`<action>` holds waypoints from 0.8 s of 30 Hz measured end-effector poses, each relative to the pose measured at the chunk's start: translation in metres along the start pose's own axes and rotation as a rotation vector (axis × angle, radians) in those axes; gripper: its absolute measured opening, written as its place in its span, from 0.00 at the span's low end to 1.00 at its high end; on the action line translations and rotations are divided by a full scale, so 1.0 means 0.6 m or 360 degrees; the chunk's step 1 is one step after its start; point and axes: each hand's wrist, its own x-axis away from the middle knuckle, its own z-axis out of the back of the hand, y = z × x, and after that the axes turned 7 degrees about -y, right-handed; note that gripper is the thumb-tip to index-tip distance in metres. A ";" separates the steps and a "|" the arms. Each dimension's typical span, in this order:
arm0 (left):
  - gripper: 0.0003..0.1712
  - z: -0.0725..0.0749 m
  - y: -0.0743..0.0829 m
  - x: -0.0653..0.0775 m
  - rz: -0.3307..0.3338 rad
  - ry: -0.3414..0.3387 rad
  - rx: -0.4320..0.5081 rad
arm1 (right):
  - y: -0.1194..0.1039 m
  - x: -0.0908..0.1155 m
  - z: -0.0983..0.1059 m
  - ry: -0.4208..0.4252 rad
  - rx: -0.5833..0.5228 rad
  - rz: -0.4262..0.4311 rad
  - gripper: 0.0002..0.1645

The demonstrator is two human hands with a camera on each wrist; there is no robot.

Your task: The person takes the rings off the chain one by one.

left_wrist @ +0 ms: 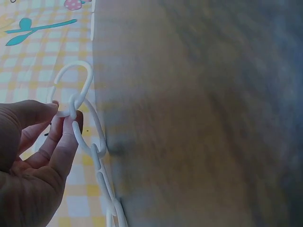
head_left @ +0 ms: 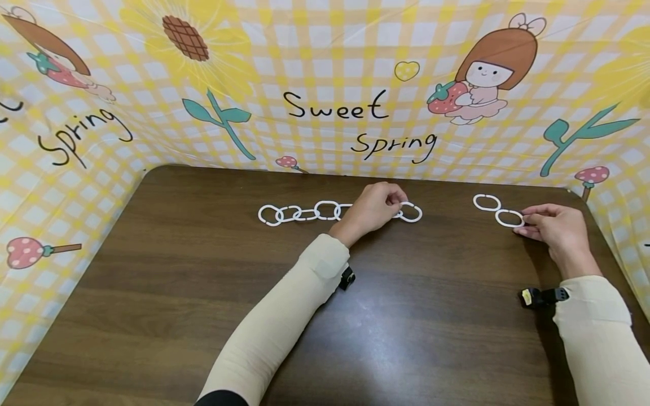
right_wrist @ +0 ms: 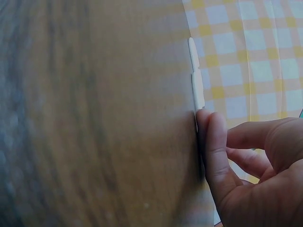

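A chain of white plastic C-shaped links [head_left: 306, 218] runs across the far part of the table, partly covered by my left hand [head_left: 373, 206]. That hand pinches the end link [left_wrist: 89, 80] between thumb and fingertips. In the left wrist view this link is raised, hooked through its neighbour, and a gap shows in its side. Farther right lie two loose white links, the farther one [head_left: 486, 195] and the nearer one [head_left: 509, 226], close end to end. My right hand [head_left: 561, 234] grips the nearer one's right end between thumb and fingers.
The brown wood-grain table [head_left: 396, 316] lies under both hands. Around its back and sides hangs a yellow checked cloth [head_left: 325, 62] with printed flowers and lettering. My left forearm [head_left: 279, 316] slants across the table; a small dark camera [head_left: 538, 297] sits at my right wrist.
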 end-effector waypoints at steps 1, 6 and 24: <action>0.08 0.000 0.000 0.000 0.0003 -0.0002 0.0005 | 0.000 0.000 0.000 0.0002 -0.0001 -0.0002 0.27; 0.08 -0.001 0.001 -0.002 0.0030 -0.0011 0.0014 | -0.001 0.001 0.000 0.0012 -0.0024 0.0003 0.27; 0.07 0.000 -0.001 -0.001 0.0023 -0.0001 0.0031 | -0.033 0.018 -0.036 0.0124 0.0254 0.0162 0.19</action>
